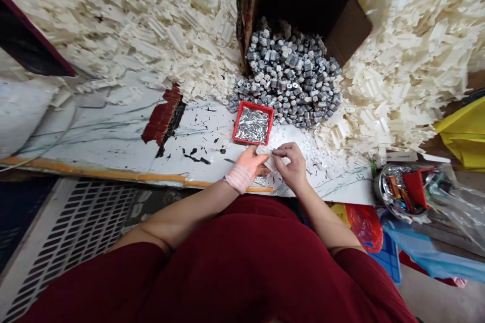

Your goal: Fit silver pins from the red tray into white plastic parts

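My left hand (244, 170), in an orange-and-white striped glove, is closed around a white plastic part (270, 163) near the table's front edge. Close by on the right is my bare right hand (293, 165), thumb and fingers pinched at the part's upper end. Whatever sits between those fingertips is too small to make out. Just beyond both hands stands a red tray (234, 131) filled with small shiny metal pins (253, 125). More shiny pins (260, 180) lie on the table beneath my left hand.
Behind the tray, a heap of small grey motors (295, 78) spills from a tipped cardboard box (350, 28). White plastic parts (151, 20) are piled on both sides. At the right stands a metal bowl (379, 189) of mixed items. The table (113, 136) has torn patches.
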`<move>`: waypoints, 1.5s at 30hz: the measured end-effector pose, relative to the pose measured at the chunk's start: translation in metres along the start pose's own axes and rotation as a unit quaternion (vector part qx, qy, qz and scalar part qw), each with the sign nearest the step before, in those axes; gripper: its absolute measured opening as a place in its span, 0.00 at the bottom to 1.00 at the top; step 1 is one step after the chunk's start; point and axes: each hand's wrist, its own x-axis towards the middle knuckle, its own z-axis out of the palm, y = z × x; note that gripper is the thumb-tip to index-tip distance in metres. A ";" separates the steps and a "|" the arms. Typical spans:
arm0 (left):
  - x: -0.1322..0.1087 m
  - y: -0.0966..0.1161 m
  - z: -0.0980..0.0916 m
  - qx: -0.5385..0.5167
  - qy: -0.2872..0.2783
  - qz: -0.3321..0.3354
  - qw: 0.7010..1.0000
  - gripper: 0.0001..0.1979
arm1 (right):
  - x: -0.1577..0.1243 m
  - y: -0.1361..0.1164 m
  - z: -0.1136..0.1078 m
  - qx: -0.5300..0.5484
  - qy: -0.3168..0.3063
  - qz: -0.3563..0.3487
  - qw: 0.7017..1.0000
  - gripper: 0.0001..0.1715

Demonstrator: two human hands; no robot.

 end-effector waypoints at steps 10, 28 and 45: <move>-0.012 0.003 -0.002 0.005 0.024 0.021 0.999 0.18 | -0.011 -0.009 0.012 -0.004 0.034 0.000 0.999 0.06; 0.005 0.030 -0.038 0.153 0.052 0.082 0.983 0.11 | -0.005 0.002 0.013 0.052 -0.020 0.067 0.996 0.09; 0.025 0.058 -0.031 0.587 0.161 0.290 0.739 0.04 | 0.035 -0.006 0.047 0.147 0.041 0.154 0.976 0.17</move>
